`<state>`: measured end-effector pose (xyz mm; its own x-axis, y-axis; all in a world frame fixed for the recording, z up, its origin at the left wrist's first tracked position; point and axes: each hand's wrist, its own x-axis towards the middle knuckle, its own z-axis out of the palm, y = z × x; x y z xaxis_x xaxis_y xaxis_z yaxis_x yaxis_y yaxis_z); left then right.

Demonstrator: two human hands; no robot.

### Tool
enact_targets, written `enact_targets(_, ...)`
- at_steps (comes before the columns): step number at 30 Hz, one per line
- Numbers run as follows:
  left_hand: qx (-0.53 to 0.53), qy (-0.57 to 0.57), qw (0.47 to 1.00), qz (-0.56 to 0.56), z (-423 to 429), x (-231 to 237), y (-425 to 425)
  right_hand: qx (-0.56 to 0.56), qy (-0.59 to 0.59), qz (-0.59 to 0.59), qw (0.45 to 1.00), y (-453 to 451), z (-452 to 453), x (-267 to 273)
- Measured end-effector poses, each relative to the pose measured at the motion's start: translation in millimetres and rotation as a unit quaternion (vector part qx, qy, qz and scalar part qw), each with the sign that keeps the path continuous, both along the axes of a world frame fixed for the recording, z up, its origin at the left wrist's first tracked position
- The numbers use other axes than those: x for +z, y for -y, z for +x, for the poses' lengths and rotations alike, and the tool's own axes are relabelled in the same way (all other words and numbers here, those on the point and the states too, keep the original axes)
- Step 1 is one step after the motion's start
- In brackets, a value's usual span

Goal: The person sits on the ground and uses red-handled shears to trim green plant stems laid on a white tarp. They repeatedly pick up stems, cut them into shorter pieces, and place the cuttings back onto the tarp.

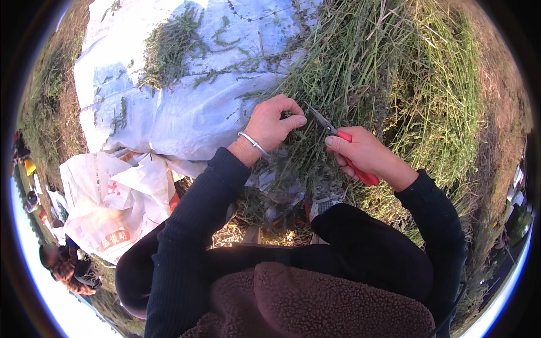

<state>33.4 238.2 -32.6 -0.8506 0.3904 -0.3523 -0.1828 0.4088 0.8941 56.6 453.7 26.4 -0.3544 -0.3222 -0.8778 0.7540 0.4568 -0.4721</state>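
Note:
Red-handled scissors (362,170) are gripped in my right hand (359,150), their metal blades pointing up and left. My left hand (274,118), with a silver bangle at the wrist, is just left of the blade tips. Its thumb and forefinger are bent toward each other; I cannot tell whether a thin stem is between them. Both hands are over the lower left edge of a large heap of cut green plants (380,84) with long stems. To the left, a small pile of trimmed green sprigs (171,48) lies on a white woven plastic sheet (177,114).
A crumpled white sack (122,198) with red printing lies to my left, beside my knee. Loose sprigs (119,116) are scattered over the sheet. Dry grass (503,105) borders the heap on the right. Another person (69,268) is in the distance at the lower left.

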Motion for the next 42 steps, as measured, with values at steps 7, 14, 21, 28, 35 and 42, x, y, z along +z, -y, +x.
enact_targets(7,-0.027,-0.023,0.999,0.028,-16.2,4.7,8.5,-0.065,-0.011,-0.031,0.997,-14.2,0.2,13.1)
enact_targets(14,0.012,-0.007,1.0,0.025,3.3,4.1,-1.1,0.029,-0.026,-0.011,0.999,0.5,-3.9,1.9)
enact_targets(21,0.004,0.268,0.95,0.16,-13.8,22.5,23.9,-0.066,-0.001,-0.016,0.998,-14.0,-6.5,10.0)
enact_targets(28,-0.005,0.057,0.997,-0.058,-11.9,-24.9,17.3,-0.147,-0.013,0.051,0.988,-20.1,-2.7,-9.3)
enact_targets(35,0.091,0.084,0.989,-0.076,-20.8,-48.0,32.9,-0.222,-0.037,0.112,0.968,-97.0,14.8,-37.2)
enact_targets(42,0.112,0.102,0.987,-0.043,-13.5,-30.9,20.3,-0.224,-0.054,0.096,0.968,-98.6,17.6,-34.4)
